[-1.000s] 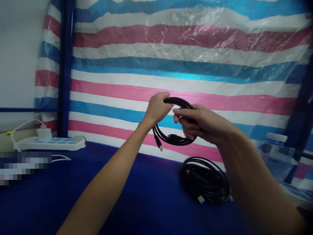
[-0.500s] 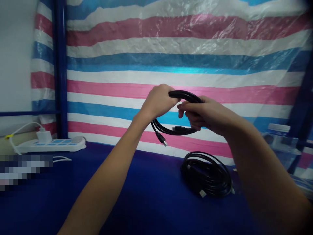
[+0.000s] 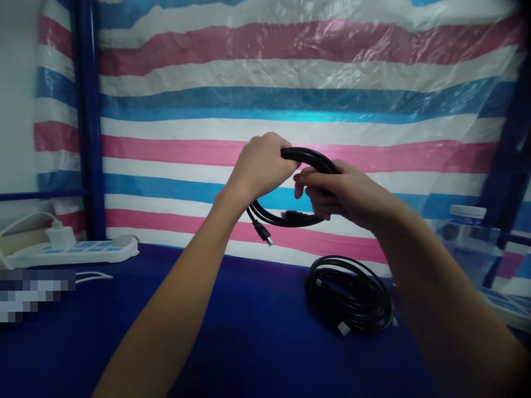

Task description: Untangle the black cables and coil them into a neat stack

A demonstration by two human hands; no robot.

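A coiled black USB cable (image 3: 311, 158) is held up in the air between my two hands. My left hand (image 3: 263, 166) is closed around the coil's left side. On the right side, my right hand (image 3: 332, 190) grips the same loop with its fingers curled. One plug (image 3: 263, 232) with a metal tip dangles below my left hand, and another black connector (image 3: 293, 215) shows inside the lower part of the loop. A second coil of black cable (image 3: 350, 298) lies on the dark blue surface (image 3: 249, 331) below, its light-coloured plug facing me.
At the left, a white power strip (image 3: 89, 251) carries a white adapter (image 3: 61, 236) with a white cord. A clear plastic container (image 3: 468, 243) with a white lid stands at the right. Behind hangs a striped plastic sheet (image 3: 290, 102) beside a blue post (image 3: 92, 138).
The view has shifted slightly, so most things sit a little further left. Both hands still hold the coil in nearly the same pose.
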